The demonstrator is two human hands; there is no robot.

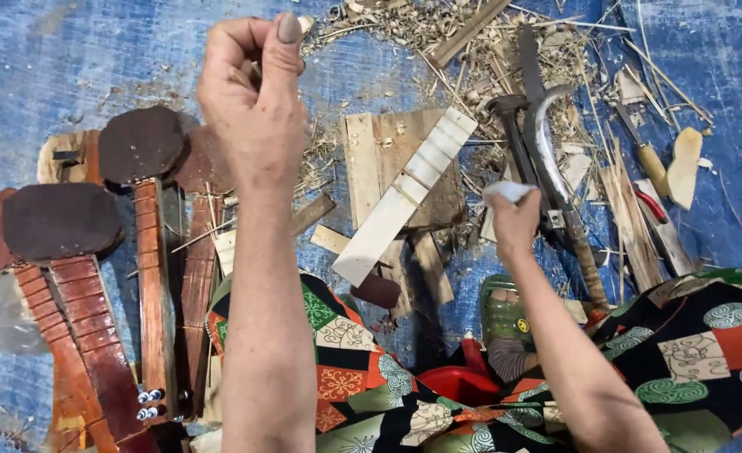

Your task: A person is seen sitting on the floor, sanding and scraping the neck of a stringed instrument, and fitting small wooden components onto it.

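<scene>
Head view looks down over patterned cloth (363,377) on the knees to a blue tarp (52,59) on the floor.

The left hand (254,101) is raised, fingers curled in, thumb up. They seem to pinch something small and thin, but I cannot tell what it is. Below and left of it lie several dark reddish instrument necks (149,277) with rounded heads, side by side, touching or nearly so; small metal pegs (146,403) show at the near end of two.

The right hand (513,222) is lower and further right, closed on a small white piece (508,192) that sticks out above the fingers. Just beside it, to the right, lies a curved blade (547,151) with a wrapped handle, and next to that a dark hammer (509,117).

Between the hands a pale wooden strip (404,197) rests aslant across a flat board (388,155), with shorter offcuts near. Shavings (438,33) are heaped beyond the board. Further right lie a tool with a yellowish handle (652,164) and a pale wooden wedge (685,168). A red bowl (459,386) shows between the knees, partly hidden by cloth.
</scene>
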